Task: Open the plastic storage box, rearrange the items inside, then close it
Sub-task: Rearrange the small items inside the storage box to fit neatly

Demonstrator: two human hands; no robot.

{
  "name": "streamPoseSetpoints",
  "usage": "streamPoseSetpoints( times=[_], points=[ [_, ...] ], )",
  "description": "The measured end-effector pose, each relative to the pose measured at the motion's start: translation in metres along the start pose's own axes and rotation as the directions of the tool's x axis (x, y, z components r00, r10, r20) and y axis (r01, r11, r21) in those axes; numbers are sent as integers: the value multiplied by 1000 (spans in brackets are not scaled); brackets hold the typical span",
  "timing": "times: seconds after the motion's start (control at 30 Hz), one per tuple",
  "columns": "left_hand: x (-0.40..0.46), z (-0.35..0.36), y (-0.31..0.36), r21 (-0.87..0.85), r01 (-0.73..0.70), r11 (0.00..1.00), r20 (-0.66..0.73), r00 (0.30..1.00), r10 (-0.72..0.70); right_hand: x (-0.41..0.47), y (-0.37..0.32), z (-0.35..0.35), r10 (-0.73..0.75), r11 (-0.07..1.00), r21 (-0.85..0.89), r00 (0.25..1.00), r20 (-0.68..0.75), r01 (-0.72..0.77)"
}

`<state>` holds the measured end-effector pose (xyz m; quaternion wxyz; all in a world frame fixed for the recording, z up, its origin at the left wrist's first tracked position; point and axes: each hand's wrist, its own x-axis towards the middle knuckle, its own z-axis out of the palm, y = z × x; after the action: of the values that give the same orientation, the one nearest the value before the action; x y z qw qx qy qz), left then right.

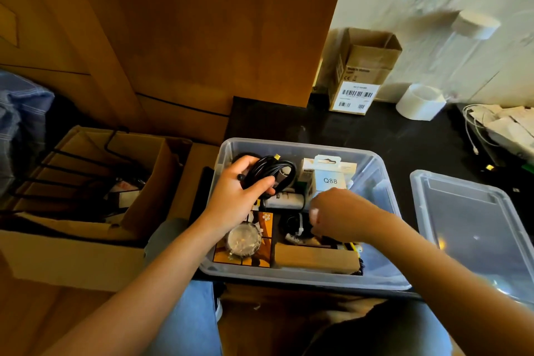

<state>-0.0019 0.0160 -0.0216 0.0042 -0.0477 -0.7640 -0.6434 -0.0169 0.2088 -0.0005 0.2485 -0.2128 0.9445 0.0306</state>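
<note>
Two hands in storage box [372,166]: left hand [237,196] grips cable coil [271,172]; right hand [336,215] grip unclear, fingers hidden.

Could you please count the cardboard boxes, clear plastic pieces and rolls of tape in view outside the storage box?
Cardboard boxes: 2, the large open box on the left and the small barcode box by the wall.
Clear plastic pieces: 2, the storage box and its lid.
Rolls of tape: 1, the white roll.
Total: 5

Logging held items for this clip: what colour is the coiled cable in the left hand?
Black, with a small yellow connector tip: the coiled cable gripped by the left hand. Head view.
</note>
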Motion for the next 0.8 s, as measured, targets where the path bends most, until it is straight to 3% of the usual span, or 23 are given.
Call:
streamPoseSetpoints(
  times=[0.1, 0.3, 0.4, 0.57, 0.8],
  points=[
    [-1, 0, 1, 5, 5, 1000, 0, 1000, -5, 20, -4, 9, -186, 979, 96, 979, 86, 177],
    [0, 1, -1, -5, 26, 1000, -7, 1000, -26, 60, -17, 42, -325, 892, -256, 923, 208, 372],
    [0, 1, -2, -3, 38, 999, -4, 999, -38, 66, -15, 53, -381, 836, -354, 908, 175, 420],
    [1, 1, -2, -30, 45, 999, -4, 999, -45, 68, -8, 60, -356, 846, -351, 916, 184, 400],
    [0, 1, -3, -59, 68, 996, -4, 998, -69, 63, -10, 53, -285, 865, -304, 889, 357, 400]
  ],
)
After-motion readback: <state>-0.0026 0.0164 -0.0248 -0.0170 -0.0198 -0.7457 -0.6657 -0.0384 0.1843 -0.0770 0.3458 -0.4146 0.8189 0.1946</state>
